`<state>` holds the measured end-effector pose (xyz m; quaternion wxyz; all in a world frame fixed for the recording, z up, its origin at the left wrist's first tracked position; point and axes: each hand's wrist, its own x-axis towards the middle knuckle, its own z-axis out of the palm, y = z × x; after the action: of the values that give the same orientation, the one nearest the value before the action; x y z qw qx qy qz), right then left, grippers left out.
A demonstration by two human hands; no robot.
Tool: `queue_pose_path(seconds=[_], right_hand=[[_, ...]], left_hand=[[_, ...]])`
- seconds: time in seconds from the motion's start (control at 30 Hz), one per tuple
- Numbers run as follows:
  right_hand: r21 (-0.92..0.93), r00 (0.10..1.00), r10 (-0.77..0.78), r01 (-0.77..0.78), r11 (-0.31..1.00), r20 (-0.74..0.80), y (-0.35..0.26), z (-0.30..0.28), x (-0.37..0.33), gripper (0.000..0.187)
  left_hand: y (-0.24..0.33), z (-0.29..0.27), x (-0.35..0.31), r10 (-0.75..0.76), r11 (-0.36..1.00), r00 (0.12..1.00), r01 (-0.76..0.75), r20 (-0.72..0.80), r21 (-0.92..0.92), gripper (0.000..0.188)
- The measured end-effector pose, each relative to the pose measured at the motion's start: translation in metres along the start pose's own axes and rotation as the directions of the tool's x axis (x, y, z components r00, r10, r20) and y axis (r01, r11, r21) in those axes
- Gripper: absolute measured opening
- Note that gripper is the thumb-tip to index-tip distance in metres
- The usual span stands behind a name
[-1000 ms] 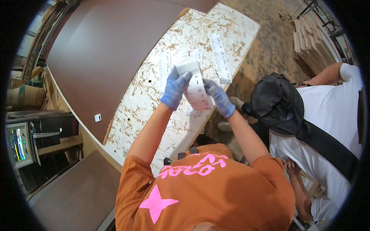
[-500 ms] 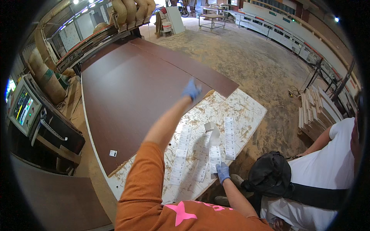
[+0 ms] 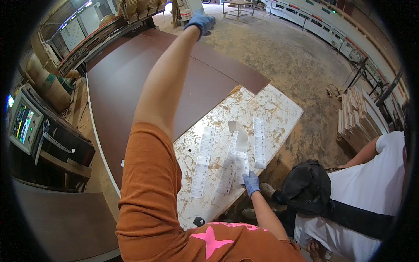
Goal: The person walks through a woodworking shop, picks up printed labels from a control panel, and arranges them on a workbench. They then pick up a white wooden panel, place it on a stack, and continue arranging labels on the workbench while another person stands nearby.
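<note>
My left hand (image 3: pixel 201 22), in a blue glove, is raised at arm's length above the far part of a brown panel (image 3: pixel 144 65). Nothing shows in it, but its fingers are too unclear to read. Near the front edge of a scuffed white board (image 3: pixel 279 109), my right hand (image 3: pixel 251 183), also gloved in blue, is closed on the lower end of a label strip (image 3: pixel 242 163). That strip curls over at its far end. Other printed label strips lie on the board: one on the left (image 3: pixel 203 163), one in the middle (image 3: pixel 226 174) and one on the right (image 3: pixel 259 142).
A person in a white shirt (image 3: pixel 362 183) with a black bag (image 3: pixel 307 185) stands close on my right. A control screen (image 3: pixel 25 122) is at the left, machine hoses (image 3: pixel 135 8) at the far left. Stacked boards (image 3: pixel 360 113) lean at the right. A wheeled table (image 3: pixel 238 8) stands far back.
My left hand has moved up and away, from over the brown panel's right part toward the far side. My right hand keeps hold of the label strip. The view has shifted slightly.
</note>
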<state>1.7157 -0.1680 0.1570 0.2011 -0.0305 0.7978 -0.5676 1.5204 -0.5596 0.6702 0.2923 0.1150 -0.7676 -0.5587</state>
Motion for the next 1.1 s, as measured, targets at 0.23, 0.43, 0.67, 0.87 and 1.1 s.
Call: queue_pose_path(seconds=[0.23, 0.43, 0.67, 0.87, 1.1], right_hand=[[-0.128, 0.950, 0.292, -0.278, 0.952, 0.108, -0.014, -0.016, 0.002, 0.034], [0.112, 0.982, 0.163, -0.173, 0.978, 0.096, -0.057, -0.012, -0.021, 0.037], [-0.003, 0.994, -0.108, 0.109, 0.994, 0.030, -0.048, -0.012, -0.028, 0.036], [0.162, 0.981, 0.181, -0.189, 0.968, 0.063, -0.031, -0.002, -0.012, 0.039], [0.181, 0.973, 0.218, -0.228, 0.957, 0.072, -0.053, -0.008, -0.023, 0.031]], left_hand=[[-0.159, 0.089, -0.242, -0.125, 0.992, 0.882, 0.103, 0.454, 0.073, 0.064], [-0.280, 0.084, -0.422, -0.296, 0.887, 0.878, 0.106, 0.376, 0.450, 0.048], [-0.262, 0.110, -0.436, -0.375, 0.734, 0.784, -0.075, 0.495, 0.675, 0.037], [-0.220, 0.096, -0.295, -0.221, 0.785, 0.935, 0.001, 0.278, 0.620, 0.054], [-0.060, 0.002, 0.021, 0.064, 0.897, 0.995, -0.092, 0.079, 0.432, 0.063]])
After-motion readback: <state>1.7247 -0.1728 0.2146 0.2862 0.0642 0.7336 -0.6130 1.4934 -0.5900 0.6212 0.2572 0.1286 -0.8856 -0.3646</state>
